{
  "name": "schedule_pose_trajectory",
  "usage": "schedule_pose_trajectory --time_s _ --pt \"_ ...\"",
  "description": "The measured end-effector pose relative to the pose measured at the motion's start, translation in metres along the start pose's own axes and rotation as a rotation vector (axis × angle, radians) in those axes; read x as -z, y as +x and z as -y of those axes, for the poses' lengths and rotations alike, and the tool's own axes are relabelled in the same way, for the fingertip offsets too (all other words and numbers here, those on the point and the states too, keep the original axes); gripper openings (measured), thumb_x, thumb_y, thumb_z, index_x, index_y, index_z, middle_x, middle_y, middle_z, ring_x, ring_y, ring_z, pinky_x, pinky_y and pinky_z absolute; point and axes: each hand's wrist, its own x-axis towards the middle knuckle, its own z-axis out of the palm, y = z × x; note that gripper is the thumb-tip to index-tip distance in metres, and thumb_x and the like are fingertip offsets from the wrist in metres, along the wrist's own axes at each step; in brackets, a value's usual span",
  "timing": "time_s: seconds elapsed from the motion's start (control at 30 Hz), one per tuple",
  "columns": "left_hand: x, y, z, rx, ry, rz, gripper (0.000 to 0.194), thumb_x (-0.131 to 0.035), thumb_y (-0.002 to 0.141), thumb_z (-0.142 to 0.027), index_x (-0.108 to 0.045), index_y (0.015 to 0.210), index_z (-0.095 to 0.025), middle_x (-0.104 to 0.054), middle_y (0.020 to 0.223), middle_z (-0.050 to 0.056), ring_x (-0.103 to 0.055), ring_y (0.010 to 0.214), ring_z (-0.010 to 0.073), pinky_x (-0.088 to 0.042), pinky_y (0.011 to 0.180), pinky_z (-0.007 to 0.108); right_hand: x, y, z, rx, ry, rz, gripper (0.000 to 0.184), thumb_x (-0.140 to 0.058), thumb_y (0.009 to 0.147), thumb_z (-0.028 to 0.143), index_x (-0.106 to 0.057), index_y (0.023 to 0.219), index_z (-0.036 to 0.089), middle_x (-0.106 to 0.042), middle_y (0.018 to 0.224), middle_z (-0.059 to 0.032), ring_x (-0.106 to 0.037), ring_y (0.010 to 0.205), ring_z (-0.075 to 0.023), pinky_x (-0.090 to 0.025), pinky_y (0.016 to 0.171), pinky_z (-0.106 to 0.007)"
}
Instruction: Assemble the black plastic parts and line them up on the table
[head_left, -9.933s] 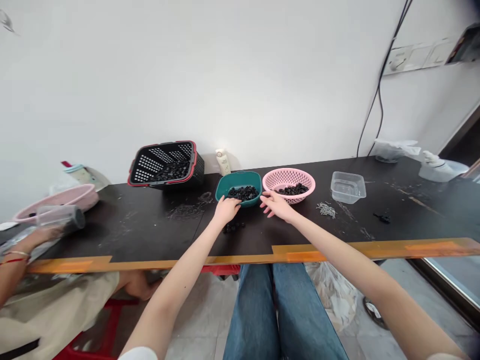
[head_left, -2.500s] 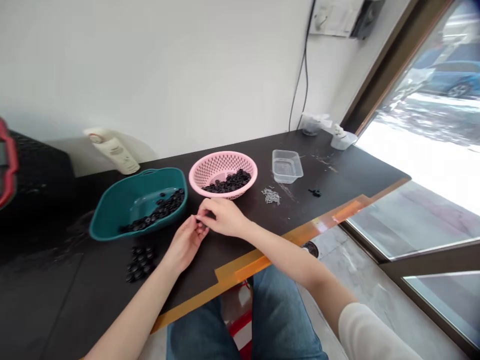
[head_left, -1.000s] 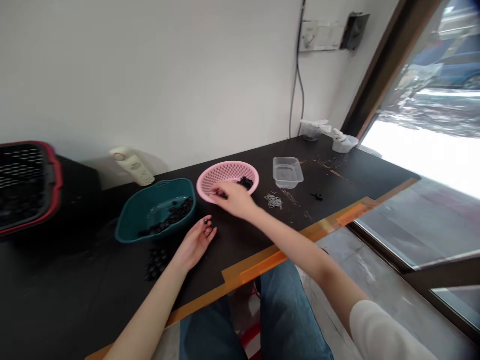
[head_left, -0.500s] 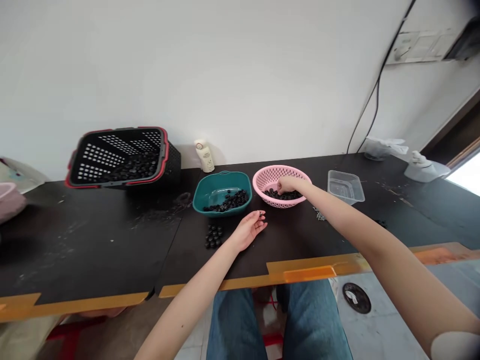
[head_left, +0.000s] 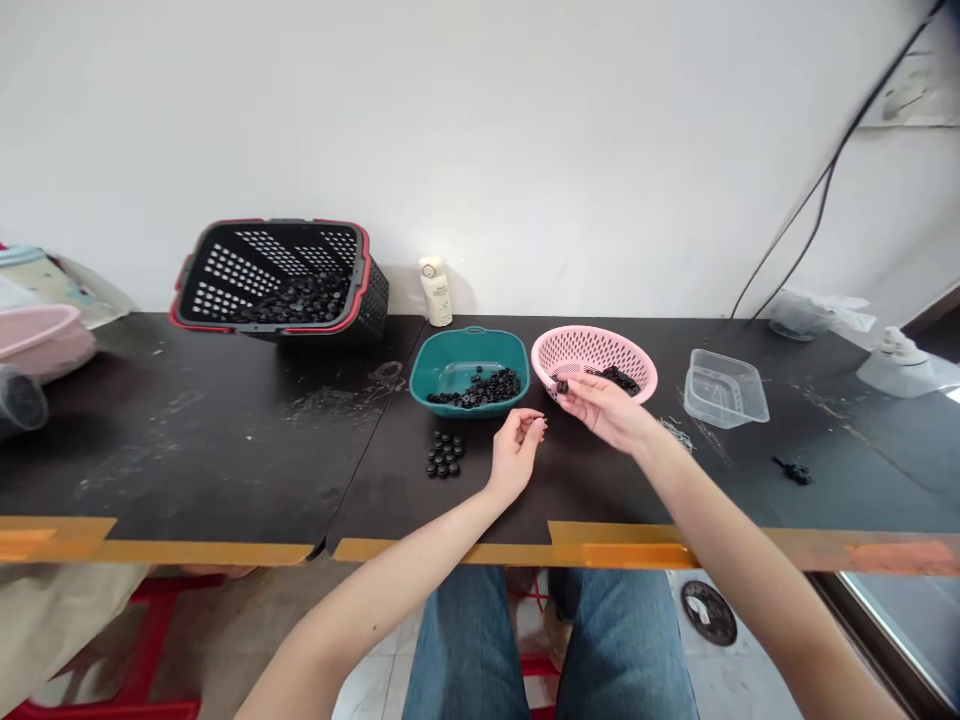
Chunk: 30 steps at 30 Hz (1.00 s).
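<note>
R hand [head_left: 602, 408] is pinched nearly shut, thumb and fingertips w/ a small round black piece [head_left: 562, 387] btwn them, held just over the near rim of a pink perforated plastic basket [head_left: 592, 350]. L hand [head_left: 516, 452] sits low over the tabletop, palm up, fingers curled in and almost closed; there may be a tiny dark bit at the fingertips, too small to tell, so can't say if it has hold of anything.

More round black pieces [head_left: 615, 379] lie in the pink basket, and a heap of them [head_left: 474, 388] sits in a teal plastic tub [head_left: 469, 345] just left of it. Neat cluster of same pieces [head_left: 444, 455] on the black tabletop [head_left: 225, 450], just left of L hand. Behind, further left, a tilted black-and-red perforated plastic crate [head_left: 277, 275] holds another lot [head_left: 300, 300]. To the right: clear plastic tray [head_left: 725, 388], a few thin grey metal bits [head_left: 675, 433] partly behind R forearm, and a lone black bit [head_left: 791, 471]. White plastic bottle [head_left: 436, 292] stands against the wall.
</note>
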Motion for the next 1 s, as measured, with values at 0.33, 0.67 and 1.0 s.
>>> schedule_pose_trajectory --time_s 0.33,0.67,1.0 --pt "0.006 -0.002 -0.003 -0.314 0.292 -0.207 0.017 -0.056 0.087 -0.028 -0.055 0.102 -0.019 -0.06 0.096 0.005 -0.059 0.086 0.0136 -0.049 0.079 0.027 -0.015 -0.004 -0.057 -0.112 0.247 -0.029 0.021 -0.069 0.079 0.029 -0.069 0.098 0.021 -0.073 0.096 -0.0019 -0.069 0.086 -0.0091 -0.055 0.078 -0.015" --pt "0.007 0.0 -0.01 -0.347 0.446 -0.199 0.015 -0.063 0.083 -0.03 -0.061 0.093 -0.02 -0.063 0.084 0.001 -0.059 0.072 0.0113 -0.048 0.073 0.025 -0.017 -0.007 -0.055 -0.063 0.175 -0.063 0.023 -0.07 0.077 0.03 -0.07 0.099 0.023 -0.072 0.095 -0.0007 -0.065 0.077 -0.007 -0.051 0.063 -0.013" --pt "0.005 0.0 -0.012 -0.311 0.439 -0.166 0.016 -0.063 0.082 -0.033 -0.065 0.093 -0.021 -0.064 0.084 0.002 -0.059 0.072 0.0126 -0.05 0.071 0.026 -0.019 -0.009 -0.057 -0.072 0.127 -0.066 0.021 -0.073 0.074 0.032 -0.072 0.093 0.023 -0.07 0.098 -0.0011 -0.063 0.084 -0.0113 -0.051 0.081 -0.024"
